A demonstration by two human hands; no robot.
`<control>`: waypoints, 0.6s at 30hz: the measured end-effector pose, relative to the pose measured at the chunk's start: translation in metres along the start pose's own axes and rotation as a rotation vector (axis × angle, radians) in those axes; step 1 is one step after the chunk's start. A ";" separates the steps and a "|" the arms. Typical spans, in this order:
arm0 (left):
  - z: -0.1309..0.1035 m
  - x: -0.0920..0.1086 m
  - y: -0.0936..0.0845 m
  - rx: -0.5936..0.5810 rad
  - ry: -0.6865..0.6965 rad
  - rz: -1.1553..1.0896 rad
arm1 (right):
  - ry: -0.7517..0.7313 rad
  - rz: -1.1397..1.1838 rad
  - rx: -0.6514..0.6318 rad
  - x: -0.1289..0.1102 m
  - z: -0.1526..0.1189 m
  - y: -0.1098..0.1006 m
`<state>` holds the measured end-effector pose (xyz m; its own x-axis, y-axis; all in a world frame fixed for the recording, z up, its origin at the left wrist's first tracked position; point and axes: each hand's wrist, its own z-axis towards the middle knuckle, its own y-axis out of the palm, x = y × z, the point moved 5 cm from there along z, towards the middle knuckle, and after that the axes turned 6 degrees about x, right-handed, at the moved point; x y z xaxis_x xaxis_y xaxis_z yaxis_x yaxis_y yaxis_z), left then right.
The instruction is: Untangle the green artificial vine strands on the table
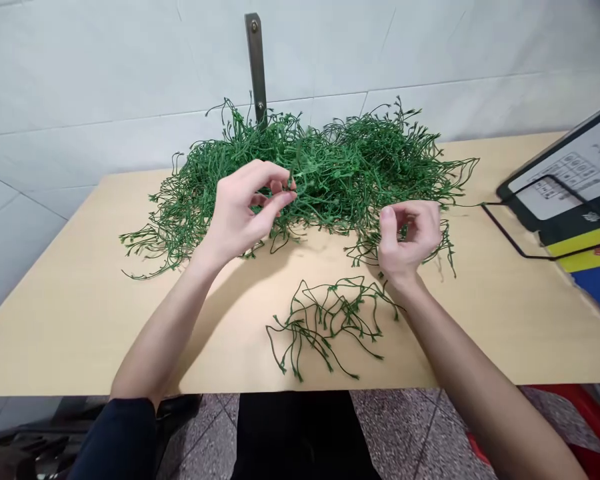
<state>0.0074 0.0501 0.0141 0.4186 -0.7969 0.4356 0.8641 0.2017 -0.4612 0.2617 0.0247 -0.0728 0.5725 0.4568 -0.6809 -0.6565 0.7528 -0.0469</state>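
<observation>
A large tangled heap of thin green cords (320,160) with small tufted ends lies along the back of the table. In front of the heap, my left hand (250,203) is closed in a pinch, with a bit of green cord (290,181) showing at its fingertips. My right hand (410,237) is held over the right front edge of the heap, its fingers curled and thumb pressed in. What it holds, if anything, is hidden. Between my forearms, nearer the front edge, a smaller loose group of green cords (330,320) is spread on the table.
The pale wooden table (60,313) stands against a tiled wall (105,73). A metal bracket (256,60) rises behind the heap. At right, a printed panel (575,180) leans with a black wire frame (510,243). A red stool (580,413) is below the table's right side.
</observation>
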 end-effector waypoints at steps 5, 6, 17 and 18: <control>-0.004 0.013 0.015 -0.187 -0.043 -0.063 | 0.197 0.406 -0.547 -0.018 -0.001 0.028; -0.005 0.014 0.018 -0.215 -0.066 -0.067 | 0.311 0.502 -0.661 -0.022 -0.003 0.036; -0.012 0.001 0.034 -0.324 -0.189 -0.050 | 0.624 0.618 -0.928 -0.027 -0.019 0.058; -0.012 -0.001 0.035 -0.333 -0.208 -0.043 | 0.636 0.628 -0.913 -0.024 -0.020 0.056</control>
<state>0.0336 0.0512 -0.0117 0.4610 -0.6614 0.5917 0.7587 -0.0522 -0.6494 0.2016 0.0469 -0.0739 -0.1265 0.1175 -0.9850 -0.9700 -0.2225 0.0981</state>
